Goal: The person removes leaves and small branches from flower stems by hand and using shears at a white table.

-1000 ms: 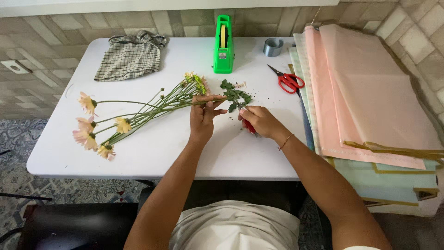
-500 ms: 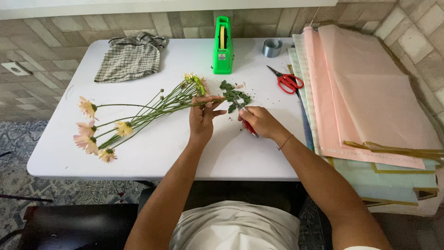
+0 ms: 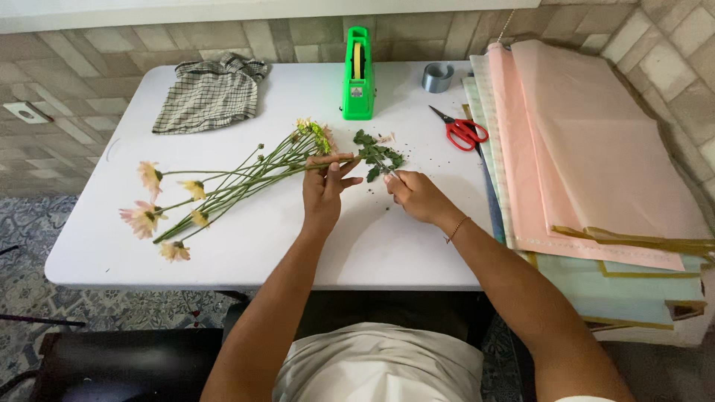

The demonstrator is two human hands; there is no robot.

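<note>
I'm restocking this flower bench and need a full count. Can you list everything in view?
flowers: one bunch, pink and yellow heads, green stems, lying on table left of centre
leaf scraps: small pile, green, table centre
tape dispenser: one, bright green, back centre
tape roll: one, grey, back right
scissors: one pair, red handles, right of centre
cloth: one, checked, back left
wrapping sheets: stack, pink and pale green, right edge
table: one, white
left hand: grip on the stem ends
right hand: closed at the leaf scraps

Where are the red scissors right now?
Head view: the red scissors lie on the white table, right side, between the green tape dispenser and the stacked paper sheets.
</note>
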